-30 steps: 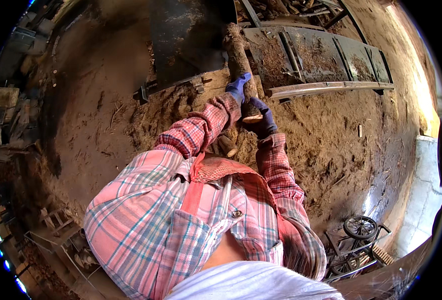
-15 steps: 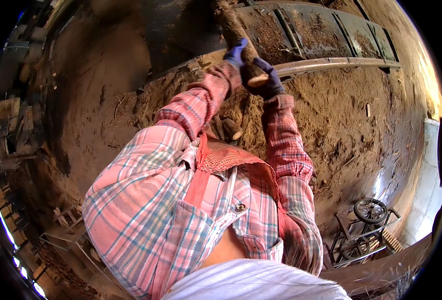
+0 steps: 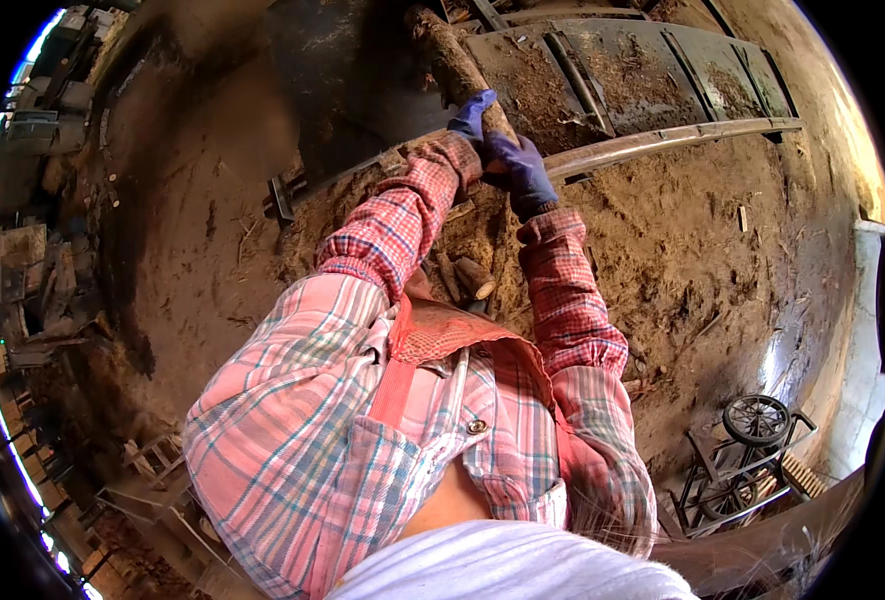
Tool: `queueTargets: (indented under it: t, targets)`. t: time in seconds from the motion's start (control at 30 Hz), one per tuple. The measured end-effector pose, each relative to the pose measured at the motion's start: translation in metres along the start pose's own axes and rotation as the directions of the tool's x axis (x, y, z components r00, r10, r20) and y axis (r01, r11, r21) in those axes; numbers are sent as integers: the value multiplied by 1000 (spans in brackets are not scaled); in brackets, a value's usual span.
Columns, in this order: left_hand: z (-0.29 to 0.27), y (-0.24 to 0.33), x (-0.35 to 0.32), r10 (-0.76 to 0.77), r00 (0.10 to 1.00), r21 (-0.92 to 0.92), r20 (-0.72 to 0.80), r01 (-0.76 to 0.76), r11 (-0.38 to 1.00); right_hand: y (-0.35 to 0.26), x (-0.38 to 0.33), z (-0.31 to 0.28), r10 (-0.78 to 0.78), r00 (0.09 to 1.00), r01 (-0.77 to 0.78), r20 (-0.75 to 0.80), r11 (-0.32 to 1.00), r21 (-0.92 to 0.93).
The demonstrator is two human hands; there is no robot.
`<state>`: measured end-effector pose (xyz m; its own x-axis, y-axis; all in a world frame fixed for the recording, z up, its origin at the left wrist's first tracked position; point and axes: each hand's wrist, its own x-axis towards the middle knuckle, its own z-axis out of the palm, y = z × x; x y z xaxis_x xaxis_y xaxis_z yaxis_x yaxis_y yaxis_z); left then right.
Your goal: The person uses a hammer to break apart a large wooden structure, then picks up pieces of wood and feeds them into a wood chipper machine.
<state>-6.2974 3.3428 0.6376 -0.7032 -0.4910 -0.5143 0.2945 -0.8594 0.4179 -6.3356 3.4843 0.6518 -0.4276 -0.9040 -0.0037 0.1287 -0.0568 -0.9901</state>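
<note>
A rough-barked log points away from me, its far part over the dark machine bed. Around its near part wraps my left hand, in a blue-purple glove. My right hand, gloved alike, is closed at the near end and covers the cut face. The log lies at a slant, and its near part is beside a long worn rail. Below my forearms, a short cut log lies on the bark-strewn ground.
To the far right stretches a metal bed with crossbars and bark scraps. A wheeled metal cart stands at the lower right by a pale wall. Stacked boards line the left side. Shredded bark covers the ground.
My right hand has shifted over the log's near end, hiding the pale cut face that showed before. The log's far end has come into view at the top. My view has shifted slightly.
</note>
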Motion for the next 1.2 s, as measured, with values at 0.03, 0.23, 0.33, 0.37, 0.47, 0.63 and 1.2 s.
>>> queueTargets:
  t: [0.03, 0.23, 0.33, 0.37, 0.47, 0.63, 1.2]
  targets:
    - [0, -2, 3, 15, 1000, 24, -27, -14, 1000, -24, -3, 12, 211, 973, -190, -97, 963, 193]
    - [14, -7, 18, 94, 995, 60, -15, -93, 994, -57, 10, 8, 410, 882, -336, -231, 893, 301]
    - [9, 3, 51, 192, 980, 87, -60, -187, 978, -46, 35, -3, 412, 906, -370, -96, 883, 290]
    - [9, 21, 59, 216, 975, 127, -46, -209, 970, -50, 47, 4, 393, 917, -355, -66, 882, 310]
    - [-16, 77, 75, 82, 997, 167, 7, -82, 982, -62, 75, 45, 401, 913, -401, 76, 845, 354]
    - [-33, 7, -55, 82, 971, 678, -223, 94, 729, 5, -24, 36, 438, 899, -426, -21, 885, 189]
    - [-23, -56, -114, -23, 997, 15, 77, 22, 1000, -53, -116, 23, 639, 764, -523, 88, 534, 664]
